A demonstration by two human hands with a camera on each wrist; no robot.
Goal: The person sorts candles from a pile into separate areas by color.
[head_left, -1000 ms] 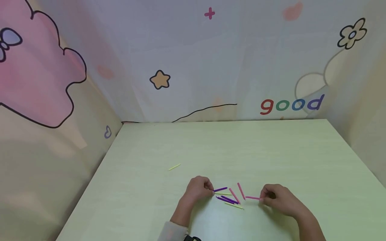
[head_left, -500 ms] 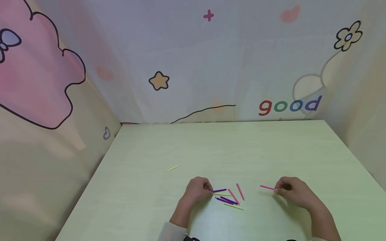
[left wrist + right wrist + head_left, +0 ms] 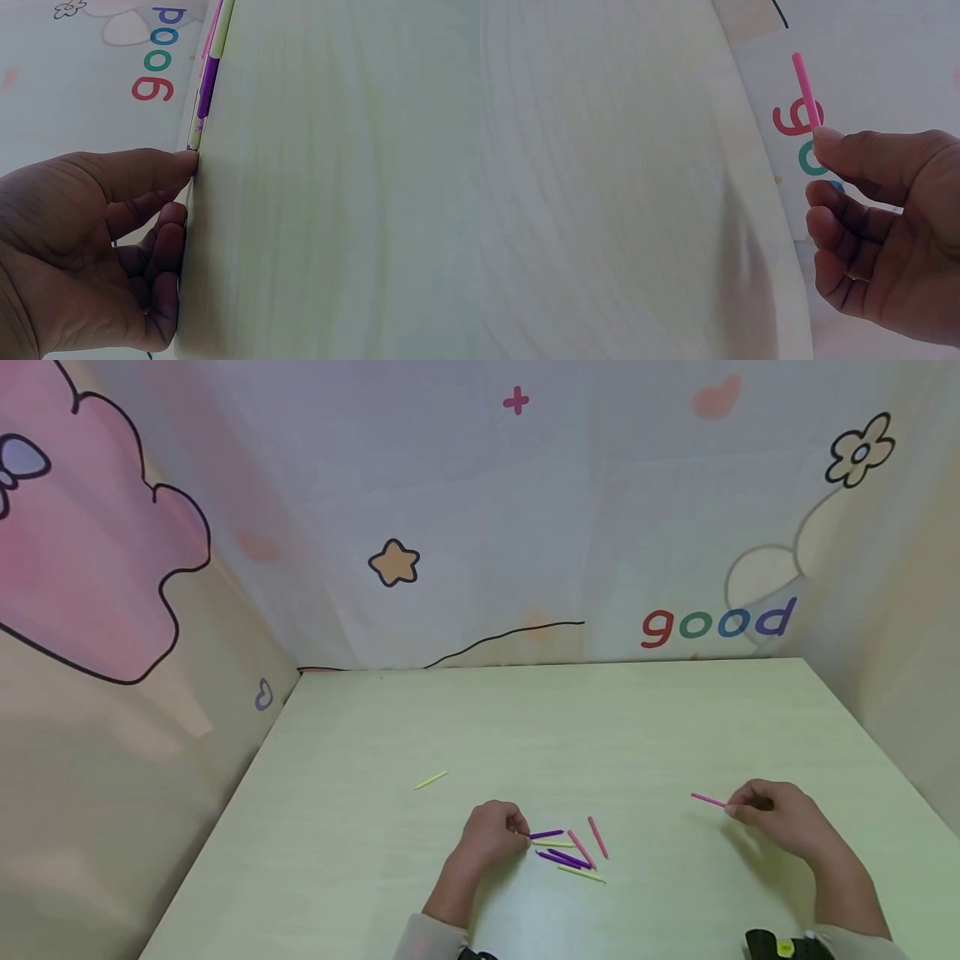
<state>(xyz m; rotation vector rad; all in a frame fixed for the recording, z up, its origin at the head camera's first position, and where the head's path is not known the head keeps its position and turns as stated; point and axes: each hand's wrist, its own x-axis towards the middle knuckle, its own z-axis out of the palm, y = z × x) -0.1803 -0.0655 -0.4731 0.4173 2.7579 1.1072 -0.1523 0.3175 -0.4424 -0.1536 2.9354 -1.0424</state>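
My left hand [image 3: 491,833] rests low on the table, thumb and fingertips pinching the near end of a thin purple stick [image 3: 547,834]. Right beside those fingertips lies a yellow stick [image 3: 553,843]. In the left wrist view the thumb [image 3: 150,171] meets the stick ends, which overlap almost edge-on. To the right, my right hand [image 3: 780,814] holds a pink stick [image 3: 707,799] above the table by one end. The right wrist view shows this pink stick [image 3: 805,88] pointing up from between thumb and fingertips, the other fingers curled loosely.
Two purple sticks [image 3: 564,860], another yellow stick [image 3: 582,874] and two pink sticks [image 3: 597,837] lie loosely together between the hands. A lone yellow stick [image 3: 431,780] lies farther left on the pale table [image 3: 360,727]. Printed fabric [image 3: 480,510] stands behind the table and along its sides.
My right hand has drawn the pink stick away from the pile, to the right and farther back, lifting it off the table. My left hand has stayed in place.
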